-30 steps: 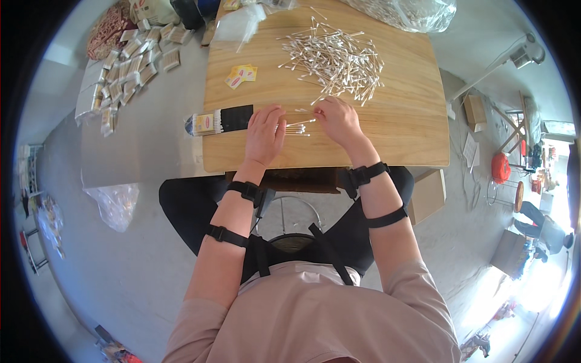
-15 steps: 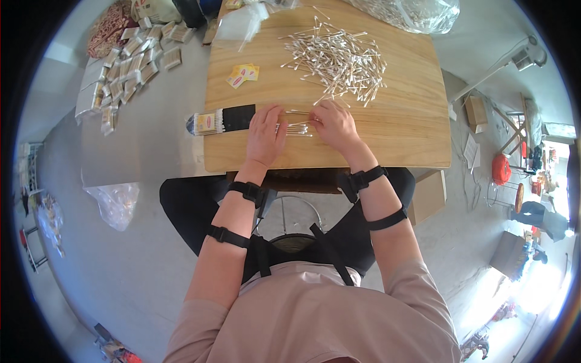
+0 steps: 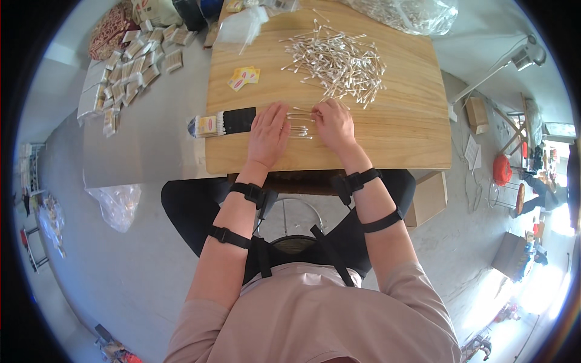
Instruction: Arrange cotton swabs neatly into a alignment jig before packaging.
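My left hand (image 3: 270, 134) rests on the wooden table with its fingers curled over a small row of cotton swabs (image 3: 299, 131), whose tips stick out to the right beneath it. To its right, my right hand (image 3: 334, 124) has thumb and fingers pinched at the ends of a few more swabs (image 3: 301, 114) that bridge the gap between both hands. Left of my left hand lies a black strip (image 3: 239, 120). Against that strip is a clear pack of swabs (image 3: 207, 125) with a yellow and white label, reaching past the table's left edge.
A loose heap of cotton swabs (image 3: 339, 63) covers the far right. Small yellow cards (image 3: 244, 77) lie at the left, below clear plastic sleeves (image 3: 239, 30). Many filled swab packs (image 3: 130, 69) are piled on the grey surface; a large clear bag (image 3: 411, 15) sits at the back.
My right hand has shifted slightly away from me and turned a little. More swabs now show between the two hands. My left hand has barely moved.
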### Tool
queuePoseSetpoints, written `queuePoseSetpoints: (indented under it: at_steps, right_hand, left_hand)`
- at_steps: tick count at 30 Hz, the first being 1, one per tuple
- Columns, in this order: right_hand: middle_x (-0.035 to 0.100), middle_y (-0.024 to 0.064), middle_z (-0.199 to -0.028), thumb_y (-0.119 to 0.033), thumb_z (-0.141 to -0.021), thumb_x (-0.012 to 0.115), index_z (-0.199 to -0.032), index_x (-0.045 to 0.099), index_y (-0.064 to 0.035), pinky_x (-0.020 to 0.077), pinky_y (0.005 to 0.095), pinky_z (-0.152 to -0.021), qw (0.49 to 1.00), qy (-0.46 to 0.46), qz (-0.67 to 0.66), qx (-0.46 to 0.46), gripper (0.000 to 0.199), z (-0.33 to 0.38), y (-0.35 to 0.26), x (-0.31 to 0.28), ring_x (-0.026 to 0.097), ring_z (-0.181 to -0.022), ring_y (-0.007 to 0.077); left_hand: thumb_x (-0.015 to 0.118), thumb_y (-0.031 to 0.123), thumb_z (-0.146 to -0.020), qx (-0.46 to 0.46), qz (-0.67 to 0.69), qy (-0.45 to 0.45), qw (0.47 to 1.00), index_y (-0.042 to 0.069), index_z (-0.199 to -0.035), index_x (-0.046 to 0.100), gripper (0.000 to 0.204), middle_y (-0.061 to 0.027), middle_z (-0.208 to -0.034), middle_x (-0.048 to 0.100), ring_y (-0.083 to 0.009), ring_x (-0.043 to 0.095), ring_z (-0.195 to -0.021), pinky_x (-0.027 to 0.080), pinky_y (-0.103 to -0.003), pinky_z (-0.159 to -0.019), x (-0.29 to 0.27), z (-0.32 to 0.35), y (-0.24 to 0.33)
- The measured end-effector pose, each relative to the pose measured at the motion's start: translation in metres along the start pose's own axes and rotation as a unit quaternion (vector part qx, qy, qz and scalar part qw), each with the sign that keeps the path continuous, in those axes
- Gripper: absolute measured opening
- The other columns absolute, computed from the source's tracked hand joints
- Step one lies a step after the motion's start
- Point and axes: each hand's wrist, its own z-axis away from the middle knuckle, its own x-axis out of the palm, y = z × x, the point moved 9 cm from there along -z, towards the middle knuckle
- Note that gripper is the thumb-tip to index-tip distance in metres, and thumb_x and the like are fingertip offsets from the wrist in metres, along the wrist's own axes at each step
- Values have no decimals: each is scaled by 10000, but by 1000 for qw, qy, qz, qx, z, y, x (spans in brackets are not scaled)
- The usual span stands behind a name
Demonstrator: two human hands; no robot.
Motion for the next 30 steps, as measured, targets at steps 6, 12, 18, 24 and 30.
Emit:
queuePoseSetpoints:
  at_steps: [6, 12, 18, 24, 30]
  right_hand:
    - [638, 88, -934, -113, -820, 679, -872, 677, -91, 514, 415, -803, 998, -29, -37, -36, 57, 5, -13, 16, 624, -928, 303]
    - [633, 99, -919, -166, -818, 694, -874, 642, -80, 518, 426, -781, 995, 32, -6, 98, 115, 7, 22, -15, 627, -914, 314]
    - [634, 104, -928, -189, -826, 693, -896, 623, -88, 519, 437, -788, 994, 13, 80, 72, 142, 20, 32, -10, 629, -917, 320]
    - [634, 112, -929, -157, -846, 663, -887, 645, -92, 520, 440, -793, 999, -19, 33, -7, 79, 13, -5, 11, 629, -921, 321]
    - [625, 74, -967, -132, -831, 671, -905, 677, -109, 514, 421, -826, 1000, -2, -5, -17, 77, -3, -2, -5, 615, -979, 289]
  left_hand:
    - [579, 256, -949, 26, -34, 1, 999, 84, -1306, 590, 397, -138, -1369, 552, -301, 484, -1313, 348, -449, -1102, 2, 0, 7]
    - [600, 241, -938, 8, 18, -2, 1000, 85, -1095, 664, 230, -118, -1274, 592, -310, 513, -1272, 363, -450, -1086, 1, 2, 2]
    - [616, 226, -928, 21, 52, 8, 998, 66, -1024, 648, 190, -119, -1168, 610, -334, 554, -1195, 400, -456, -1039, -3, 2, 2]
    - [599, 255, -943, -33, 74, 43, 996, 54, -1130, 644, 278, -149, -1255, 593, -350, 547, -1199, 412, -439, -1026, -6, 4, -8]
    - [604, 248, -939, 0, 23, 15, 1000, 59, -1157, 647, 292, -146, -1292, 580, -341, 536, -1212, 407, -443, -1032, -3, 2, 1]
